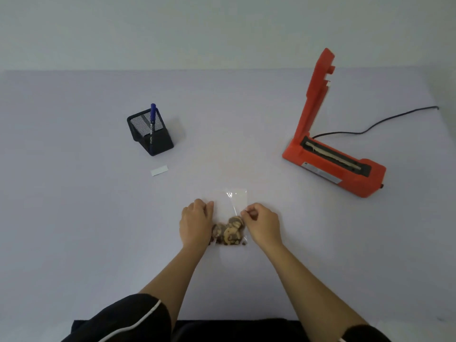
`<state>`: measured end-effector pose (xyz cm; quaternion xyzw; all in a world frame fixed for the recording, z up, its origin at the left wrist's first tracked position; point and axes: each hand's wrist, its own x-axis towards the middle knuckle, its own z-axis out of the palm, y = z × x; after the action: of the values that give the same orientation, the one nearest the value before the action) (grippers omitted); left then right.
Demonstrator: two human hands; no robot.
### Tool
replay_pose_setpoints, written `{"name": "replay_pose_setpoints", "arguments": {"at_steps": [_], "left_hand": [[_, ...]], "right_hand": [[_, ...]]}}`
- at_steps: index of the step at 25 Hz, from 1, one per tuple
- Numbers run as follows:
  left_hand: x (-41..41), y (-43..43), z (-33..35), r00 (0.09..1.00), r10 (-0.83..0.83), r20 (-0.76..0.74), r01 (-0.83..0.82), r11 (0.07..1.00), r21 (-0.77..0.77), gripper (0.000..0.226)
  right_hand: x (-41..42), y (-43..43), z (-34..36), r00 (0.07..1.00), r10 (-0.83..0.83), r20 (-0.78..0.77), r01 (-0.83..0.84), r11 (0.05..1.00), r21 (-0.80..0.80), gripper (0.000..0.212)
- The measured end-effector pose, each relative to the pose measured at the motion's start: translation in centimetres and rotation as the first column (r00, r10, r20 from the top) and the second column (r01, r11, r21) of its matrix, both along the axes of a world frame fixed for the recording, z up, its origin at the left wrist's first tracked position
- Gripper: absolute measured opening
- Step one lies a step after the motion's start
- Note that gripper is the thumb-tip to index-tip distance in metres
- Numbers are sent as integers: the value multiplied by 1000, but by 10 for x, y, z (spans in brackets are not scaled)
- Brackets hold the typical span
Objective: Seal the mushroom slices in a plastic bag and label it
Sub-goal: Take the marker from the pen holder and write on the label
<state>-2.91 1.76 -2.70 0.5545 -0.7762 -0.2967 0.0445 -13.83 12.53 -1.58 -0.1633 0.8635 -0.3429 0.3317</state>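
Head view: clear plastic bag (234, 203) flat on pale table (74, 218), brown mushroom slices (228, 232) bunched in its near end. Left hand (195, 222) pinching left edge, right hand (262, 222) pinching right edge. Farther left, small white label (159, 170) near black mesh pen holder (150, 132) with blue pen (152, 117). Right, orange heat sealer (330, 149), arm raised.

1. I see the clear plastic bag (234, 206) lying flat near the front edge of the table (74, 218), with the mushroom slices (228, 233) bunched at its near end.
2. My left hand (195, 222) pinches the bag's left edge; my right hand (262, 223) pinches its right edge.
3. The orange heat sealer (333, 166) sits towards the table's right edge, its arm raised.
4. Towards the back left, a black mesh pen holder (150, 134) holds a blue pen (152, 117); a white label (159, 170) lies just in front of it.
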Motion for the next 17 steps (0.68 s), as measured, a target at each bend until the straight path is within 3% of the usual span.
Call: {"name": "replay_pose_setpoints", "arguments": {"at_steps": [3, 6, 10, 17], "left_hand": [[2, -7, -1, 996, -80, 49, 81, 997, -17, 33], [6, -12, 3, 994, -109, -24, 110, 994, 24, 42], [26, -37, 6, 994, 12, -110, -2, 996, 93, 46], [60, -110, 18, 958, 214, -191, -216, 976, 8, 35]], "right_hand": [[4, -4, 1, 989, 46, -138, -41, 998, 42, 22], [1, -7, 4, 972, 55, -228, -32, 994, 104, 32], [-6, -35, 13, 919, 76, -386, -72, 997, 25, 27], [0, -130, 13, 869, 263, -419, -351, 925, -147, 21]]}}
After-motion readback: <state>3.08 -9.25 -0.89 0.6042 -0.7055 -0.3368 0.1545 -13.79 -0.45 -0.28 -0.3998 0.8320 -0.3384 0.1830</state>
